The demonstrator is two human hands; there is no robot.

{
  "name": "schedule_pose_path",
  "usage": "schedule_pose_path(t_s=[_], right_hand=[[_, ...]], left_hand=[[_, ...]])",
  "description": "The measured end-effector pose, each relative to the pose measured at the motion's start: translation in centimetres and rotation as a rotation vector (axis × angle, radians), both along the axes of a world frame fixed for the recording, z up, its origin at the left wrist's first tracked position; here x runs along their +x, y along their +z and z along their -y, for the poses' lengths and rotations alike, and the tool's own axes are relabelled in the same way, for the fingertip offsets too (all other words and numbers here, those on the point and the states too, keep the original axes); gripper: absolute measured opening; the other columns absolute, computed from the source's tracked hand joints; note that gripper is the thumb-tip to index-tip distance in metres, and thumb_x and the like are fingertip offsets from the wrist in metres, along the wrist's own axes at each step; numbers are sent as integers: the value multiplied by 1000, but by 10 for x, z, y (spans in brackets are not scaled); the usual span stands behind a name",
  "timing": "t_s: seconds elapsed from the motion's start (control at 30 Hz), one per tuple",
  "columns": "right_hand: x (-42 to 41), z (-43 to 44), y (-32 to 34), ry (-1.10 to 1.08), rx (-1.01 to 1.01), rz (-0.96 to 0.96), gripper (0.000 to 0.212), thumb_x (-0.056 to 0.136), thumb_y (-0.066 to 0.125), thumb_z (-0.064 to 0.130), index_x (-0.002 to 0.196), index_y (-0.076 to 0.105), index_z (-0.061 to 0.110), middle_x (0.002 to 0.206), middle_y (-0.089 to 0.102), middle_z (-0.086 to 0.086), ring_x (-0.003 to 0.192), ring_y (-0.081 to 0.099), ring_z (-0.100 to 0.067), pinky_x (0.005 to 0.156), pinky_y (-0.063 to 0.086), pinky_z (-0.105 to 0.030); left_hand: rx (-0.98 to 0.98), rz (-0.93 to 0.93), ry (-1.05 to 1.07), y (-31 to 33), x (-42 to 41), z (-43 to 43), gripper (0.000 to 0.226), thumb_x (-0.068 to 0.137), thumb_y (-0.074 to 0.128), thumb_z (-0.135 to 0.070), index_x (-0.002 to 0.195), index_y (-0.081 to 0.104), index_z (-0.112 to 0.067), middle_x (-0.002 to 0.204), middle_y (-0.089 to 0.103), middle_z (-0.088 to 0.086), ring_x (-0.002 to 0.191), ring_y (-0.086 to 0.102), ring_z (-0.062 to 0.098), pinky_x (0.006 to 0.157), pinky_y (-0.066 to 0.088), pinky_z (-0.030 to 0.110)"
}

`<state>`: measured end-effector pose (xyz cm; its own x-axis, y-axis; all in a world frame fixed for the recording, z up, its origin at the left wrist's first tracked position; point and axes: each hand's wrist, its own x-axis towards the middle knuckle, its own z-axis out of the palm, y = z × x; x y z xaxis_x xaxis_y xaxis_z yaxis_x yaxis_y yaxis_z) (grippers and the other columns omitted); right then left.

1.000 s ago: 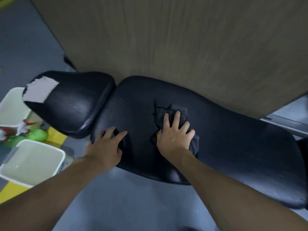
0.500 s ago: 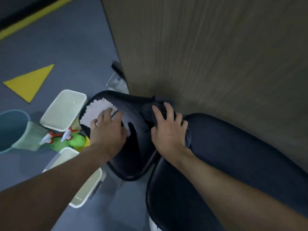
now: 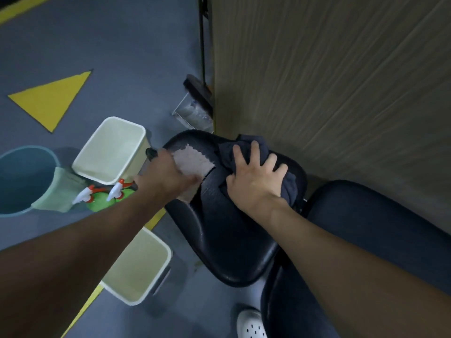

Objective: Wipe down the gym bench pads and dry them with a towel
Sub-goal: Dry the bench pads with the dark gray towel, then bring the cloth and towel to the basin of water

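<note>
cloth [image 3: 244,145]: bunched on far right corner of small pad [image 3: 227,240], same spot as half a second ago
right hand [image 3: 253,178]: pressing cloth, fingers spread wider than before
left hand [image 3: 166,178]: slid to pad's left rim, uncovering more of worn patch [image 3: 195,159]; fingers hidden, cannot tell

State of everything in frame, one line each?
Seat pad: cover torn, pale patch exposed.
Long pad: cover intact where visible.
Dark cloth: bunched, lying on seat pad.
Right hand: fingers spread, pressing dark cloth.
Left hand: resting on the pale patch.
Bucket: upright, green cloth draped over rim.
Far bin, near bin: upright, look empty.
Spray bottles: on floor between bins, untouched.
</note>
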<state>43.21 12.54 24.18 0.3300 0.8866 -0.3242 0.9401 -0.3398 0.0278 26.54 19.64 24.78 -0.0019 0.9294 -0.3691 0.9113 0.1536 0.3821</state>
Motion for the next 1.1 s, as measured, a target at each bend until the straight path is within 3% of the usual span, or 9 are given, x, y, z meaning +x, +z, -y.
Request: schedule_pose_path(t_s=[0.07, 0.13, 0.27, 0.47, 0.6, 0.73, 0.87, 1.0, 1.1], right_hand=[[-18, -8, 0, 11, -2, -9, 69, 101, 30, 49, 156, -6, 34, 166, -10, -8, 137, 17, -47, 108, 18, -65], [-37, -15, -1, 34, -2, -16, 69, 101, 32, 48, 156, -6, 35, 165, -11, -8, 137, 16, -47, 109, 17, -64], [-72, -21, -1, 119, 20, -18, 68, 101, 35, 49, 156, -3, 37, 165, -12, -8, 138, 16, -47, 111, 16, -63], [-123, -15, 3, 315, 50, -79, 64, 97, 47, 46, 152, 15, 44, 164, -2, -3, 135, 22, -42, 108, 23, -57], [-151, -7, 21, 61, 149, -411, 65, 90, 55, 36, 148, 28, 39, 158, 10, -4, 127, 37, -36, 107, 30, -49], [-189, 5, 42, -327, 239, -982, 75, 83, 64, 32, 148, 26, 33, 146, 25, -2, 125, 45, -31, 112, 35, -45], [-223, 17, 54, -315, 203, -1162, 92, 73, 72, 36, 150, 22, 33, 147, 33, 0, 131, 44, -22, 111, 39, -42], [-226, 33, 48, -291, 40, -1582, 67, 68, 78, 21, 127, 46, 29, 123, 67, -2, 112, 66, -19, 93, 56, -42], [-214, 50, 38, -303, -77, -1646, 54, 73, 78, 27, 123, 59, 19, 117, 71, -6, 110, 68, -22, 97, 53, -42]], left_hand=[[46, 130, 5, 3, -12, -1, 23, 78, 72, -32, 81, 60, -13, 77, 59, 2, 81, 57, 26, 71, 45, 33], [103, 279, 28, 6, -24, -1, 18, 82, 63, -20, 70, 61, -7, 63, 51, 3, 66, 49, 22, 58, 37, 31], [246, 443, 82, 14, -55, -2, 6, 83, 58, -6, 81, 59, 0, 68, 55, 17, 64, 46, 23, 56, 38, 36], [325, 484, 161, 20, -118, 12, 19, 77, 50, -13, 96, 50, -9, 63, 47, 3, 57, 41, 19, 53, 35, 32], [279, 456, 114, 24, -161, 28, 61, 80, 44, 7, 131, 42, -27, 84, 59, 11, 73, 58, 25, 64, 48, 37], [-8, 599, 281, 31, -177, 43, 24, 88, 56, -4, 83, 74, -19, 84, 73, -4, 88, 68, 22, 78, 56, 38], [-398, 960, 333, 69, -179, 62, 36, 93, 59, -47, 105, 72, -16, 94, 76, 7, 83, 73, 22, 67, 57, 36], [-267, 887, 444, 80, -200, 83, 26, 87, 72, -26, 107, 71, -10, 93, 76, 9, 83, 74, 23, 68, 60, 34], [-276, 919, 548, 79, -219, 108, 24, 86, 72, -13, 108, 68, -6, 95, 76, 10, 83, 74, 23, 64, 60, 31]])
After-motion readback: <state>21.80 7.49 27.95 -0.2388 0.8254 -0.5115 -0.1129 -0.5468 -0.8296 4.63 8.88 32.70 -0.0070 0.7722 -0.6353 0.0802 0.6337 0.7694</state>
